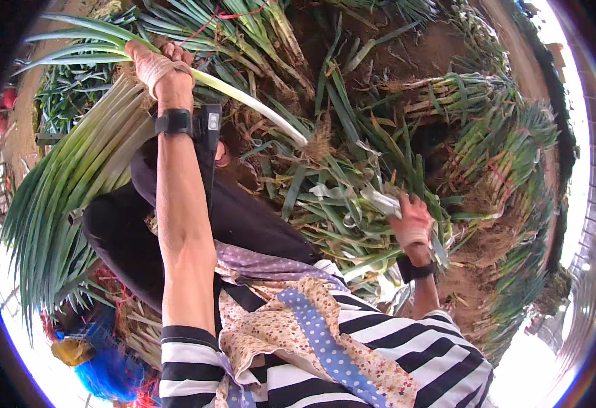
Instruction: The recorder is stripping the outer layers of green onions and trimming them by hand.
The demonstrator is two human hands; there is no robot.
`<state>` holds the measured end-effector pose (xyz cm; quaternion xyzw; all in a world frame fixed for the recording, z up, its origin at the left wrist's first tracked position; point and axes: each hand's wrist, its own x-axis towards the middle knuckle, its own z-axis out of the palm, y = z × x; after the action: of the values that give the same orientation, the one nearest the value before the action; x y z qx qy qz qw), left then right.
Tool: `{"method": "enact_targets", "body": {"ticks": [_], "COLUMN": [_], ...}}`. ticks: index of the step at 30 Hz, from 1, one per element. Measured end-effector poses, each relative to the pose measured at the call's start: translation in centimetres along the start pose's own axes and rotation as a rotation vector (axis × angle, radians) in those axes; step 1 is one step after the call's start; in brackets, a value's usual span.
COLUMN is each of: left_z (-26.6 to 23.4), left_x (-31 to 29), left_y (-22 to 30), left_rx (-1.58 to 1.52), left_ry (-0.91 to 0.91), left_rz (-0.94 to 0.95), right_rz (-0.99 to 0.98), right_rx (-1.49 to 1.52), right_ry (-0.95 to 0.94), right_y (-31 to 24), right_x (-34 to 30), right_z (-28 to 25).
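My left hand [162,68], with a wrapping around its palm, is closed around a long green onion [247,102] near the base of its leaves. The onion slants down to the right, its white stalk bare and its tuft of roots [318,141] pointing away from me. Low at the right, my right hand [412,221] has its fingers closed on a whitish peeled onion leaf [381,202], just over a heap of stripped leaves [338,211]. A thick bunch of green onions [83,160] leans beside my leg, below the left hand.
Tied bundles of green onions lie ahead [257,41] and along the right [508,149], on brown soil [434,51]. A red tie [240,13] crosses the far bundle. At the lower left sits a blue plastic bag [111,374]. Loose leaves litter the ground between.
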<state>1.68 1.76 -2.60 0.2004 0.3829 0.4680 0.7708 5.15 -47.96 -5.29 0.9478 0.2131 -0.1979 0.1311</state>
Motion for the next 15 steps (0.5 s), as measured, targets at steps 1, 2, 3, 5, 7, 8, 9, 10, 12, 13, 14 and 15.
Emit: {"method": "enact_targets", "body": {"ticks": [1, 2, 3, 5, 7, 8, 9, 10, 12, 13, 14, 15], "left_z": [0.2, -0.2, -0.3, 0.3, 0.9, 1.4, 1.7, 1.9, 1.8, 0.7, 0.5, -0.4], "left_x": [-0.4, -0.8, -1.2, -3.6, -5.4, -6.7, -7.9, -9.2, -11.6, -11.4, -12.3, -13.1], "left_y": [-0.3, -0.2, 0.1, 0.0, -0.1, -0.4, 0.1, 1.1, 3.3, 3.4, 3.2, 3.7], "left_rx": [0.004, 0.026, 0.039, 0.044, -0.043, -0.070, -0.072, -0.069, -0.070, -0.053, -0.002, 0.054], "left_ry": [-0.012, -0.023, -0.037, -0.031, -0.162, -0.186, -0.193, -0.267, -0.256, -0.309, -0.274, -0.229], "left_rz": [-0.005, 0.012, 0.037, 0.051, 0.019, 0.010, 0.012, 0.041, -0.001, -0.015, 0.022, 0.069], "right_rz": [-0.034, -0.133, -0.201, -0.313, -0.453, -0.457, -0.461, -0.357, -0.313, -0.304, -0.309, -0.324], "right_rx": [0.155, 0.279, 0.357, 0.339, 0.441, 0.519, 0.596, 0.609, 0.549, 0.553, 0.642, 0.632], "right_ry": [0.177, 0.269, 0.308, 0.442, 0.482, 0.397, 0.312, 0.276, 0.260, 0.325, 0.363, 0.408], "right_y": [-0.6, -3.6, -6.8, -12.0, -16.1, -17.5, -18.3, -18.0, -16.5, -16.7, -16.1, -16.8], "right_x": [1.1, 1.9, 2.8, 4.1, 5.6, 6.8, 7.7, 8.6, 10.0, 9.1, 9.6, 8.8], "right_z": [1.5, -0.5, -2.6, -5.3, -7.0, -6.9, -6.5, -4.4, 0.4, 0.6, 2.7, 3.2]}}
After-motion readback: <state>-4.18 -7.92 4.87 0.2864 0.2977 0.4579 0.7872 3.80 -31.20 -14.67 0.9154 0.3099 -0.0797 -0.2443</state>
